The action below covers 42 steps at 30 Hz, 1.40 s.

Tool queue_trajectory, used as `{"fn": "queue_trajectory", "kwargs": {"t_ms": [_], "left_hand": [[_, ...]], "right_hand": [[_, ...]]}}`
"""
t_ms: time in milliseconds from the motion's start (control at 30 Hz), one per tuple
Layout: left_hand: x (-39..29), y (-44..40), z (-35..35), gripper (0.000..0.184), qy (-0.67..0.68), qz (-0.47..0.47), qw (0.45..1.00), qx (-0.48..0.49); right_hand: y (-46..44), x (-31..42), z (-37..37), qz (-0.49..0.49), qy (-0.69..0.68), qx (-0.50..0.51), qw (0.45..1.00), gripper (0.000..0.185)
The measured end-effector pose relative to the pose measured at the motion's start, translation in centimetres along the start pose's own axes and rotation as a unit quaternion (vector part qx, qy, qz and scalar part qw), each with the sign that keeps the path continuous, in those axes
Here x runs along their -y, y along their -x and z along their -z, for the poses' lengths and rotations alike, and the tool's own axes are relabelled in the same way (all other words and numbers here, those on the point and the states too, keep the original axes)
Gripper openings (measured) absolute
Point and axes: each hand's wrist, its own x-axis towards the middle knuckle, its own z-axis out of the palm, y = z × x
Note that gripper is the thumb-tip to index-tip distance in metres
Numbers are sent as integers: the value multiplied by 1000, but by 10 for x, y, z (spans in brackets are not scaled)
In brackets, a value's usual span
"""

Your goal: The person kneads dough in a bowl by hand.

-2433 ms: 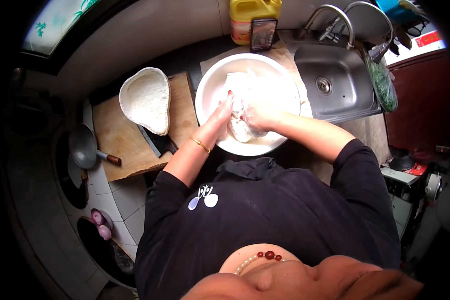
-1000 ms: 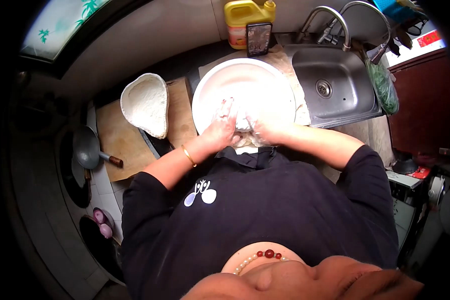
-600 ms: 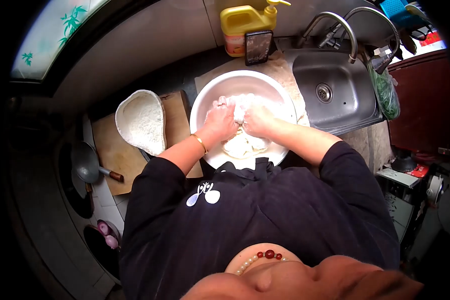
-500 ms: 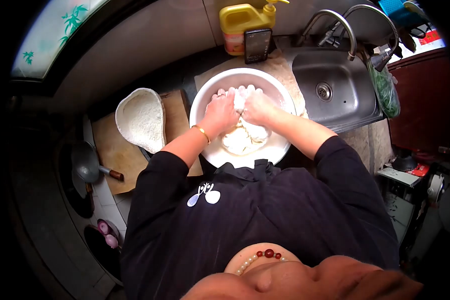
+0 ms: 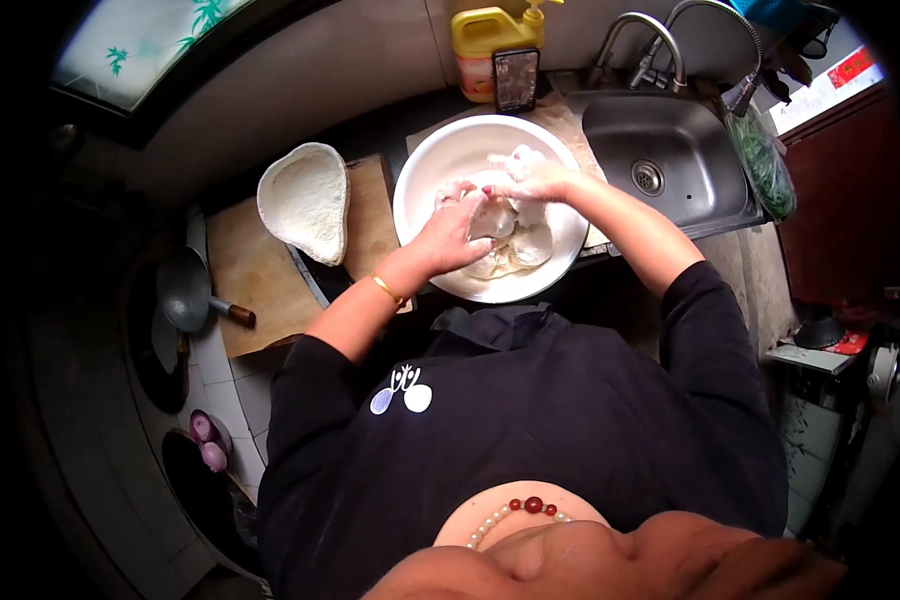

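Observation:
A wide white basin stands on the counter with pale, lumpy dough in its lower part. My left hand is at the dough's left side, thumb apart from the fingers. Over the dough's upper part, my right hand is turned sideways, its floury fingers loosely spread. Flour coats the fingers of both hands. Part of the dough is hidden beneath them.
Left of the basin, a scoop-shaped container of flour rests on a wooden board. A metal ladle lies farther left. Behind the basin stand a phone and a yellow jug. A steel sink is at right.
Both hands were pressed down side by side, knuckles forward, on the dough. Now their fingers have loosened; the left has come nearer my body and the right has turned sideways.

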Motion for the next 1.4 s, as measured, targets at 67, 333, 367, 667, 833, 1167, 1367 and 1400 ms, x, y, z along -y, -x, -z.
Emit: {"fn": "queue_trajectory", "kwargs": {"t_ms": [67,333,367,667,833,1167,1367,1400], "left_hand": [[-4,11,1,73,106,67,992,18],[-11,5,-18,64,-62,119,986,101],[-12,9,-24,62,-99,123,984,81],[6,-30,-28,52,-132,216,965,67],[35,-57,-25,48,-60,257,956,124],[47,-66,-22,50,-80,228,970,36],[11,-67,-1,55,-183,179,966,-22],[8,-66,0,56,-210,161,963,-39]], "right_hand": [[15,1,-18,70,-15,-36,997,80],[58,34,-67,73,-73,-86,991,55],[56,32,-74,100,-90,-112,985,50],[8,18,-61,16,71,-9,997,33],[-12,7,-47,33,89,-121,988,38],[-36,-13,-27,-16,30,-47,998,57],[-18,-9,-11,18,40,-137,990,83],[-18,-12,-8,38,48,-151,987,89]]}}
